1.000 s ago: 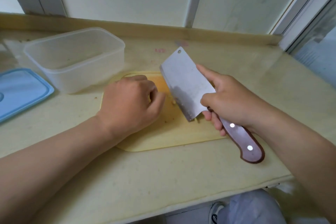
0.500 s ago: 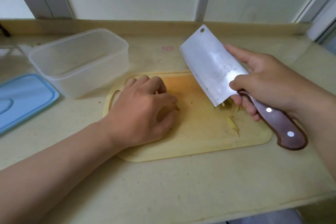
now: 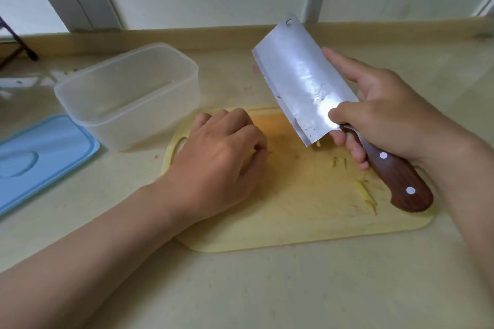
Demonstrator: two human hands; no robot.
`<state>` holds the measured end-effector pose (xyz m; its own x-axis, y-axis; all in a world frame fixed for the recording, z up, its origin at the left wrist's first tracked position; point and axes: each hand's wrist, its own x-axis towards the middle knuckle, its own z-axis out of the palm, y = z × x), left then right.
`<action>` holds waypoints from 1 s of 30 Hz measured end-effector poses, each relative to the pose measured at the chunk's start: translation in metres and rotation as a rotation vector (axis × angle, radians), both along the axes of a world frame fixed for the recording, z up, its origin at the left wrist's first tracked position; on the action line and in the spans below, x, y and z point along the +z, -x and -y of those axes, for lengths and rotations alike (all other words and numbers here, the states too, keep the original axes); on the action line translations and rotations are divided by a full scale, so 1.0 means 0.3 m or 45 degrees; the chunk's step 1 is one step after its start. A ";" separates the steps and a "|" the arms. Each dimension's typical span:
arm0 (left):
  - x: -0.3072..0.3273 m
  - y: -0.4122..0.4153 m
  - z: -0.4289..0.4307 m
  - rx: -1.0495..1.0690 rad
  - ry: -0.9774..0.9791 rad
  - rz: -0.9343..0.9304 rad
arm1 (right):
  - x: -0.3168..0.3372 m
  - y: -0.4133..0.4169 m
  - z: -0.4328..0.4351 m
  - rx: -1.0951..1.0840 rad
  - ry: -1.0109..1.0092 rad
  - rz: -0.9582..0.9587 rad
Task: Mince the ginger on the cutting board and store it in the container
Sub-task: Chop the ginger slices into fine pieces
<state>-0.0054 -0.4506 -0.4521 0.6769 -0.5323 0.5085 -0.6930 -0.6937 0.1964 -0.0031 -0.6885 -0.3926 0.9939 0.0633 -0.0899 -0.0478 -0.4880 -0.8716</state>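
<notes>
1. Head view: a cleaver [image 3: 304, 80] is being gripped by the right hand [image 3: 387, 120]. Its fingers [image 3: 355, 152] are being wrapped round the wooden handle and the blade's base is being pinched. The blade is being held raised and tilted above the cutting board [image 3: 294, 222].
2. The left hand [image 3: 222, 157] is being rested on the board's left part with its fingers curled under. Whether ginger is being pinched beneath them cannot be told.
3. Ginger strips [image 3: 366, 192] are being left loose on the board's right part, near the handle, not yet minced. The container [image 3: 128, 93], seemingly holding nothing, is being kept just beside the board's far left corner on the desk [image 3: 240, 288].
4. A cut is probably being risked if the blade is dropped near the curled knuckles. Strips near the right edge are likely being exposed to scattering onto the desk under hard chopping.
5. Being counted: one cleaver, one board, one container, one blue lid [image 3: 45, 152], two hands. The strips are too small to be counted.
</notes>
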 end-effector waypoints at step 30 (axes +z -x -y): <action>0.151 0.001 -0.150 0.576 -0.106 -0.446 | 0.008 0.054 0.024 0.057 -0.009 0.101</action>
